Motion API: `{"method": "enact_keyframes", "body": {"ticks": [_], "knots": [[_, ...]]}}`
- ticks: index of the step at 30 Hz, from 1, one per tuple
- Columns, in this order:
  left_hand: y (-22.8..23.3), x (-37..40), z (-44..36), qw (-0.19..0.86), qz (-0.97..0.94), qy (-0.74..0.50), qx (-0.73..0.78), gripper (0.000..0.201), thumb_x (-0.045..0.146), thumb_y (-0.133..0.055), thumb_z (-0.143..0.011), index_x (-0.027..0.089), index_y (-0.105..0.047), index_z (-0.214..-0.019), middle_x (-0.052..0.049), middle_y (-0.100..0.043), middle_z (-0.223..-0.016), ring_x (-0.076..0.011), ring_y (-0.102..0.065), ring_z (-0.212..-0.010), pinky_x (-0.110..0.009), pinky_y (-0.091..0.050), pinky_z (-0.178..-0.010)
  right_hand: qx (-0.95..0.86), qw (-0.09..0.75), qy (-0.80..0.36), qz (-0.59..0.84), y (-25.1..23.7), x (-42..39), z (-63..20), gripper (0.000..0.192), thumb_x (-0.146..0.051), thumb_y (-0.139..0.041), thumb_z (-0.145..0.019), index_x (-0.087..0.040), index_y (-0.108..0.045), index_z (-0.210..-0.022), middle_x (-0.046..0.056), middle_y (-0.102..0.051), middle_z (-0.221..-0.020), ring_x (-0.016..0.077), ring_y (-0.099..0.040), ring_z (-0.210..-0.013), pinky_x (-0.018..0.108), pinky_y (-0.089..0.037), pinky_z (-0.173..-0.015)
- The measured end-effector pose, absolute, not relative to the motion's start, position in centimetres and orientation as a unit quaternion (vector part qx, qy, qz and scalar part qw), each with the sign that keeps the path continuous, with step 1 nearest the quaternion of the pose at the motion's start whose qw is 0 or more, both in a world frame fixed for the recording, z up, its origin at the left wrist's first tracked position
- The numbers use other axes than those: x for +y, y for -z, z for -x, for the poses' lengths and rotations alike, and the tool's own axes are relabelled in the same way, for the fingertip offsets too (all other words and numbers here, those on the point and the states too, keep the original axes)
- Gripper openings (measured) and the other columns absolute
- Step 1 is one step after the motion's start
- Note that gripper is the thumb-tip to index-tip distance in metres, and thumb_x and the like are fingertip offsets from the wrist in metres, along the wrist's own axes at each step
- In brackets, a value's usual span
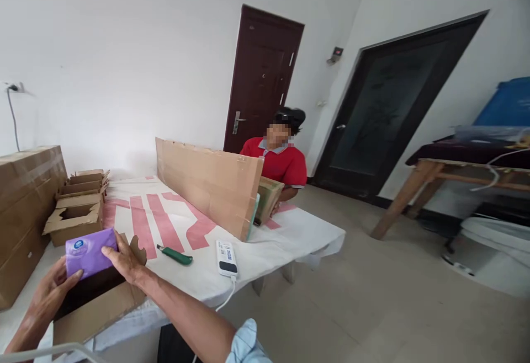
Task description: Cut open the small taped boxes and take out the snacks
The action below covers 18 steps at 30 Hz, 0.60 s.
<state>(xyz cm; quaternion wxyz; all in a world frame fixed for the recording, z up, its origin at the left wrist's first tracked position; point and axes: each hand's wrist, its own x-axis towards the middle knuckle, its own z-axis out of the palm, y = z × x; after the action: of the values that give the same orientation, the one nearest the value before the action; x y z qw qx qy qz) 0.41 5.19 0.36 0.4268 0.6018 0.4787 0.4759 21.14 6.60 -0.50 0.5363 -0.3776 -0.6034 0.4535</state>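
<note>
I see both hands, left (47, 291) and right (124, 261), closed on purple pack (89, 252) | pack over open box (99, 302) on desk (199, 275) | probably not yet seated inside.

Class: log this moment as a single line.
left hand: on purple pack | right hand: on pack | pack: above open box | cutter: on table
</note>
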Motion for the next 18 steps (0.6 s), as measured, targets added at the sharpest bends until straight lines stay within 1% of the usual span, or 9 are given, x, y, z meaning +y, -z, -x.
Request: {"method": "enact_keyframes", "body": {"ticks": [2, 4, 7, 9, 11, 12, 14, 16, 18], "knots": [[-0.5, 5.2, -0.3, 0.429, -0.608, -0.468, 0.477, 0.090, 0.081, -0.092, -0.055, 0.025, -0.080, -0.125, -0.012, -0.084, -0.126, -0.0454, -0.072, -0.130, -0.060, -0.049, -0.124, -0.600, 0.545, -0.455, 0.368, 0.5, 6.6, -21.1, 0.045, -0.033, -0.064, -0.093, -0.029, -0.064, -0.138, 0.003, -0.072, -0.138, 0.0253, -0.066, -0.128, 0.043, -0.050, -0.114], [-0.2, 5.7, 0.0, 0.422, -0.612, -0.468, 0.478, 0.089, 0.080, -0.093, -0.053, 0.029, -0.080, -0.126, -0.010, -0.085, -0.126, -0.0458, -0.072, -0.129, -0.061, -0.050, -0.123, -0.600, 0.554, -0.456, 0.353, 0.6, 6.8, -21.1, 0.043, -0.033, -0.065, -0.092, -0.028, -0.065, -0.135, 0.002, -0.074, -0.133, 0.0257, -0.066, -0.125, 0.042, -0.050, -0.113], [0.8, 7.0, 0.5, 0.410, -0.612, -0.477, 0.478, 0.085, 0.076, -0.094, -0.055, 0.032, -0.080, -0.126, -0.008, -0.085, -0.124, -0.0452, -0.073, -0.128, -0.061, -0.052, -0.121, -0.604, 0.557, -0.454, 0.344, 0.9, 7.4, -21.0, 0.045, -0.033, -0.065, -0.092, -0.027, -0.065, -0.136, 0.001, -0.075, -0.130, 0.0260, -0.068, -0.122, 0.041, -0.052, -0.111], [1.2, 7.3, 0.5, 0.420, -0.603, -0.488, 0.471, 0.087, 0.071, -0.097, -0.053, 0.027, -0.079, -0.126, -0.010, -0.085, -0.121, -0.0450, -0.074, -0.126, -0.061, -0.052, -0.120, -0.601, 0.546, -0.456, 0.364, 0.8, 7.5, -20.9, 0.050, -0.035, -0.065, -0.093, -0.028, -0.064, -0.142, 0.002, -0.074, -0.137, 0.0263, -0.067, -0.127, 0.042, -0.051, -0.114], [1.2, 6.7, 0.1, 0.437, -0.590, -0.504, 0.454, 0.091, 0.064, -0.102, -0.049, 0.023, -0.078, -0.126, -0.013, -0.085, -0.119, -0.0448, -0.075, -0.123, -0.061, -0.053, -0.119, -0.597, 0.518, -0.456, 0.408, 0.6, 7.0, -21.0, 0.055, -0.037, -0.065, -0.095, -0.031, -0.061, -0.149, 0.004, -0.070, -0.148, 0.0269, -0.064, -0.137, 0.044, -0.047, -0.118], [1.0, 6.1, -0.2, 0.443, -0.589, -0.512, 0.442, 0.090, 0.062, -0.102, -0.052, 0.021, -0.077, -0.128, -0.013, -0.085, -0.119, -0.0441, -0.075, -0.124, -0.061, -0.053, -0.118, -0.599, 0.499, -0.449, 0.437, 0.5, 6.6, -21.1, 0.056, -0.039, -0.064, -0.096, -0.033, -0.060, -0.152, 0.005, -0.067, -0.154, 0.0280, -0.062, -0.141, 0.046, -0.046, -0.120], [0.6, 5.1, -0.9, 0.448, -0.592, -0.534, 0.405, 0.085, 0.056, -0.102, -0.059, 0.019, -0.076, -0.131, -0.014, -0.084, -0.124, -0.0428, -0.072, -0.129, -0.059, -0.052, -0.119, -0.616, 0.473, -0.401, 0.486, 0.5, 6.1, -21.6, 0.057, -0.042, -0.062, -0.098, -0.036, -0.058, -0.155, 0.005, -0.065, -0.157, 0.0314, -0.056, -0.149, 0.052, -0.043, -0.122], [0.3, 4.5, -1.4, 0.456, -0.597, -0.545, 0.373, 0.080, 0.049, -0.101, -0.064, 0.019, -0.076, -0.133, -0.015, -0.081, -0.130, -0.0417, -0.071, -0.133, -0.058, -0.051, -0.119, -0.630, 0.467, -0.365, 0.501, 0.8, 5.8, -22.2, 0.059, -0.046, -0.054, -0.103, -0.034, -0.053, -0.160, 0.008, -0.064, -0.158, 0.0346, -0.050, -0.154, 0.059, -0.039, -0.124], [0.2, 4.2, -1.7, 0.461, -0.597, -0.551, 0.357, 0.077, 0.044, -0.101, -0.067, 0.019, -0.075, -0.135, -0.016, -0.080, -0.132, -0.0411, -0.071, -0.132, -0.057, -0.051, -0.119, -0.648, 0.475, -0.344, 0.486, 1.3, 5.7, -22.7, 0.062, -0.050, -0.050, -0.105, -0.035, -0.048, -0.165, 0.009, -0.062, -0.160, 0.0363, -0.046, -0.157, 0.063, -0.037, -0.125]]}}
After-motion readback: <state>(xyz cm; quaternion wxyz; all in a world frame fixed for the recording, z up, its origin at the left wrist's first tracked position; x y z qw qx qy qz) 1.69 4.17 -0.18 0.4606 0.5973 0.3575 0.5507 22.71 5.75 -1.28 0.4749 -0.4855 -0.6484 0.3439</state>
